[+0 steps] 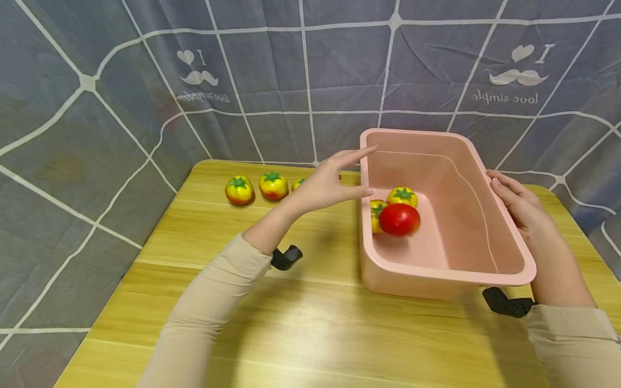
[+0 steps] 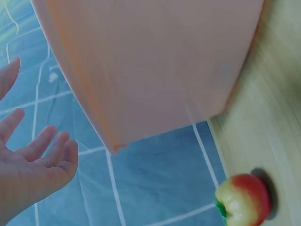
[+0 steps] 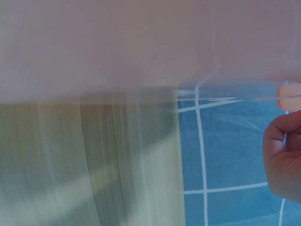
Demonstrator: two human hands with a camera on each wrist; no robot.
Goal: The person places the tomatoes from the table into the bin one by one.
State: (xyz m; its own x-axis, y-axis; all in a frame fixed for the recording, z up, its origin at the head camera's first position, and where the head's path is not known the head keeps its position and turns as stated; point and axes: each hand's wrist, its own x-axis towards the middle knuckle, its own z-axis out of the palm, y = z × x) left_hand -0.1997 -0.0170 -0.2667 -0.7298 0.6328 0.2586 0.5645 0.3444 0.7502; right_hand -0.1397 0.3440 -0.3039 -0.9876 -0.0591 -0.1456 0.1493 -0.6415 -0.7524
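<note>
A pink plastic bin (image 1: 427,283) stands on the table, with two yellow-red toy tomatoes (image 1: 402,197) inside at its left. Overlapping them in the head view is a blurred red tomato (image 1: 399,220); whether it touches the bin floor I cannot tell. My left hand (image 1: 326,186) is at the bin's left rim, thumb and fingers spread apart with nothing between them; its loosely bent fingers also show in the left wrist view (image 2: 40,165). On the opposite side, my right hand (image 1: 526,215) holds the right rim with bent fingers, partly seen in the right wrist view.
Left of the bin, a row of yellow-red toy tomatoes (image 1: 239,189) lies near the back of the wooden table (image 1: 310,323), one partly behind my left hand. A grey curtain with white lines (image 1: 349,70) hangs along the back and sides.
</note>
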